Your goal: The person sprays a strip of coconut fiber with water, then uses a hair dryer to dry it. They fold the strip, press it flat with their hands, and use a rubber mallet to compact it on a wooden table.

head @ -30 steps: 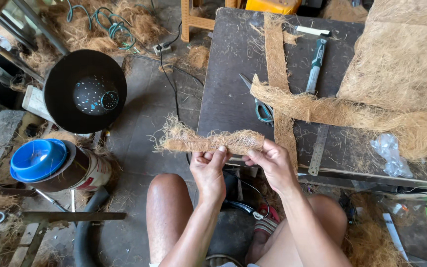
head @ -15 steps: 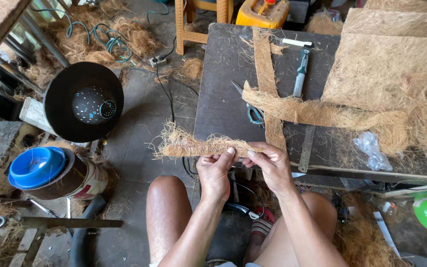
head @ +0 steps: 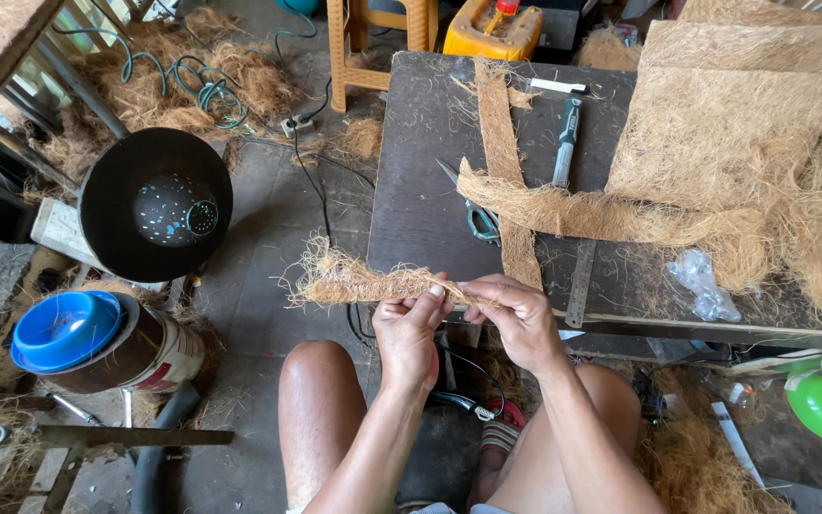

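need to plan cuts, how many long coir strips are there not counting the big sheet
3. One coir strip is held in the left hand and right hand. Two lie crossed on the dark table: an upright strip and a crosswise strip. More may hide under the sheet.

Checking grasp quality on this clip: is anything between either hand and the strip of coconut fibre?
Nothing visible. The left hand and right hand both pinch the coconut fibre strip directly, above the knees and in front of the dark table. The scissors and hammer lie apart on it.
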